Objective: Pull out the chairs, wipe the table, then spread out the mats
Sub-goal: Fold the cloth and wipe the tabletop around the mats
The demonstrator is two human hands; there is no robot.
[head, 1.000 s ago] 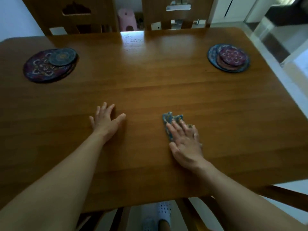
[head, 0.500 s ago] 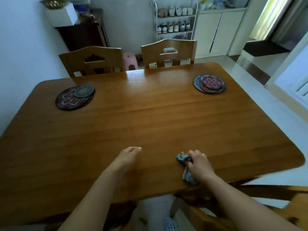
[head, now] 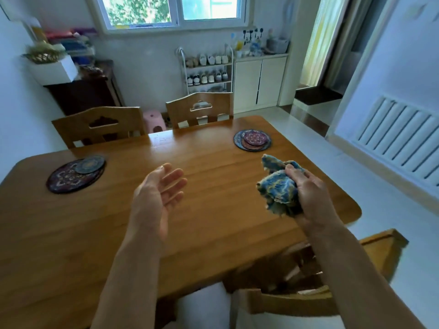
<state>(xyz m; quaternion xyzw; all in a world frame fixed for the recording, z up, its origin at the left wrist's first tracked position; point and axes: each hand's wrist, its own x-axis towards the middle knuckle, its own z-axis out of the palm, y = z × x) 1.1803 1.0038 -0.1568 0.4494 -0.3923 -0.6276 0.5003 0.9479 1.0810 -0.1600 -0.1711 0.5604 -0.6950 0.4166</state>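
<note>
My right hand [head: 311, 193] is raised above the table [head: 213, 210], fingers curled round a crumpled blue cloth [head: 279, 186]. My left hand [head: 158, 193] hovers beside it, well apart, palm turned inward, fingers relaxed, holding nothing. Two stacks of round mats: one [head: 76, 173] far left, one [head: 252, 140] far right. Two chairs [head: 99, 125] tucked at the far edge; another chair [head: 332, 281] near my right arm.

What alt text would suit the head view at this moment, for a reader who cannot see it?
A person's right hand grips a crumpled blue cloth above a wooden table, while the left hand hovers open, palm up. Two stacks of round patterned mats sit unspread near the far corners, with two chairs behind the table.
</note>
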